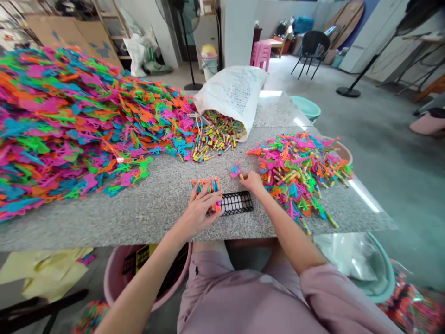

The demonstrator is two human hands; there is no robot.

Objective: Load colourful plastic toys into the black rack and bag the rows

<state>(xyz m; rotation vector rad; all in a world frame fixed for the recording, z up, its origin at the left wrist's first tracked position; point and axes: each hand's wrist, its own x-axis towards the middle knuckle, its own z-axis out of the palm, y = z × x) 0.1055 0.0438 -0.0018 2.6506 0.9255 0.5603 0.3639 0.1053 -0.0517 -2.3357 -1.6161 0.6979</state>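
Black rack (236,203) sat on the speckled surface (167,195) near its front edge, roughly part-filled. Left end: packed pieces (205,185) in orange, pink and blue; right end showed bare mesh, so by my read that stretch was left to fill. Left grip (200,214) lay spread over the packed end; couldn't tell if it held any. Right grip (253,182) pinched a pink-and-blue piece (235,171) by its yellow end, just beyond the rack, not yet in. Right pile (295,171), pieces mixed with sticks, looked ready for loading. Left heap (69,116) and sticks (217,139) spilling from the white bag (232,99) remained plentiful; job likely far from finished.
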